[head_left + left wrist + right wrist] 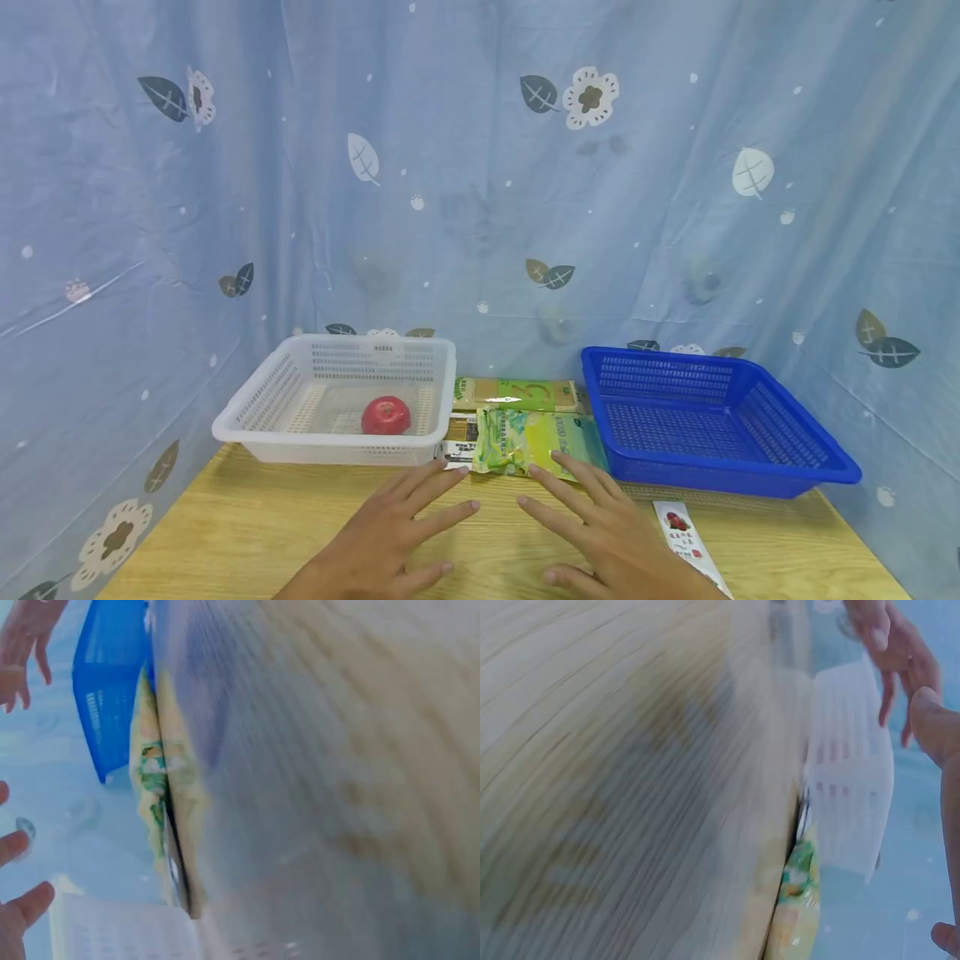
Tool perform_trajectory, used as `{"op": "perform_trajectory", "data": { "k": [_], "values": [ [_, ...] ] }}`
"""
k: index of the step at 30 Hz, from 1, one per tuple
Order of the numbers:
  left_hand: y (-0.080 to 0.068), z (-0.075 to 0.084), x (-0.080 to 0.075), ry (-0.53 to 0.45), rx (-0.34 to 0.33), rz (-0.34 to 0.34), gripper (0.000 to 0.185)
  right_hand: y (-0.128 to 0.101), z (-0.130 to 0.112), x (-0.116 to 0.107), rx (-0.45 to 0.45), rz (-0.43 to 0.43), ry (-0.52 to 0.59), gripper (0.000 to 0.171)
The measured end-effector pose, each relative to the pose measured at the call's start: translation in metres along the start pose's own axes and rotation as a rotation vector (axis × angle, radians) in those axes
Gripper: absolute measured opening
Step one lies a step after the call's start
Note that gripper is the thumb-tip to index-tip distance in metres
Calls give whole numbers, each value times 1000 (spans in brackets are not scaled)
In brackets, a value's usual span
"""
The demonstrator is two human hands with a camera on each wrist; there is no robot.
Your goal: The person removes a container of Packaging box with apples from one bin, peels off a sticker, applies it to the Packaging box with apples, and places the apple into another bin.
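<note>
Both hands hover over the front of the wooden table in the head view, fingers spread and holding nothing. My left hand [397, 533] is in front of the white basket [330, 454], which has a red, apple-like fruit [386, 415] inside. My right hand [607, 533] is at the right, near a narrow printed white packet [686, 537] lying on the table. Just beyond the fingertips lies a green and yellow packet [540, 437]. The left wrist view shows some fingers [30, 904] of the left hand at its edge; the right wrist view has a thumb [934, 724] at its right side.
A blue basket [720, 479] stands at the back right. Between the baskets, behind the green packet, lies a tan and green packet [517, 395], with a brown and white printed packet [459, 442] beside it. A blue patterned curtain [480, 208] hangs behind the wooden table [247, 517].
</note>
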State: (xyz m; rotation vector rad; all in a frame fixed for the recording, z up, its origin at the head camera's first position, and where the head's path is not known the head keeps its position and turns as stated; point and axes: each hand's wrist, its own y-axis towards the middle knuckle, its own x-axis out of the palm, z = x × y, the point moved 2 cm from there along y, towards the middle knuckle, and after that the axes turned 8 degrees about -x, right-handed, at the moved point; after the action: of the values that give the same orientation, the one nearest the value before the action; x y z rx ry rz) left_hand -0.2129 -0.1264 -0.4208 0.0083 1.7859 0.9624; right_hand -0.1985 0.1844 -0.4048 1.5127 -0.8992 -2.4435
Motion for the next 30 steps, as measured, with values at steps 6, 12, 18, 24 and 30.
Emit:
{"op": "perform_trajectory", "data": {
  "k": [6, 12, 18, 24, 30],
  "values": [
    [-6, -1, 3, -106, -131, 65, 64, 15, -4, 0, 22, 39, 46, 63],
    [-18, -6, 2, -239, -365, 59, 61, 30, 1, 2, 45, 105, 63, 64],
    [-24, -21, 5, -395, -505, 151, 52, 40, 5, 6, 74, 152, 122, 63],
    [-34, -41, 9, -539, -709, 318, 31, 46, 6, 9, 82, 167, 137, 62],
    [-44, -60, 14, -722, -1018, 428, 17, 56, 7, 13, 76, 168, 173, 63]
  ]
}}
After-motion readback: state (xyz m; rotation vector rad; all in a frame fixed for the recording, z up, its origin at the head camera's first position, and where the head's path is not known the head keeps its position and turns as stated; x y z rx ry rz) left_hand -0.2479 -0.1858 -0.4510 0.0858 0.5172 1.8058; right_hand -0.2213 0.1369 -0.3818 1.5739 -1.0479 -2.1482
